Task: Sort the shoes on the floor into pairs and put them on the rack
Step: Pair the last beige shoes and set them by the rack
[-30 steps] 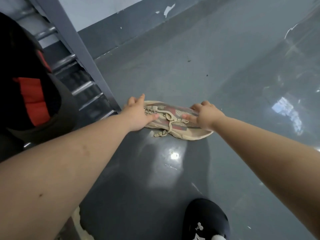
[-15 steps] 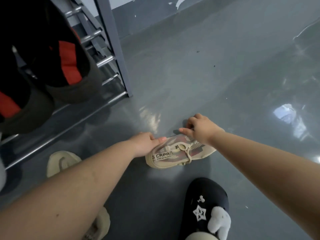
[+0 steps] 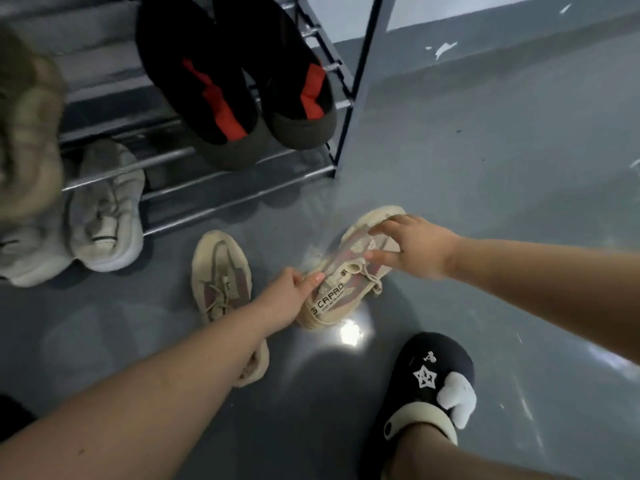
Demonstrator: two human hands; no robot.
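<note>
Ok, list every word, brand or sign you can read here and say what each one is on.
"CAPAO": dark letters on the side of the beige sneaker held by both hands.
A smaller line under it starts "STAY"; the rest is too blurred to read.
More marks by the laces and heel: unreadable.
White star sign, no words: on the black slipper.
Nothing else bears text.

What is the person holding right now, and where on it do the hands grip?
A beige sneaker, held in both hands: the left hand pinches its heel end by the lettering, and the right hand grips the toe half.
</note>
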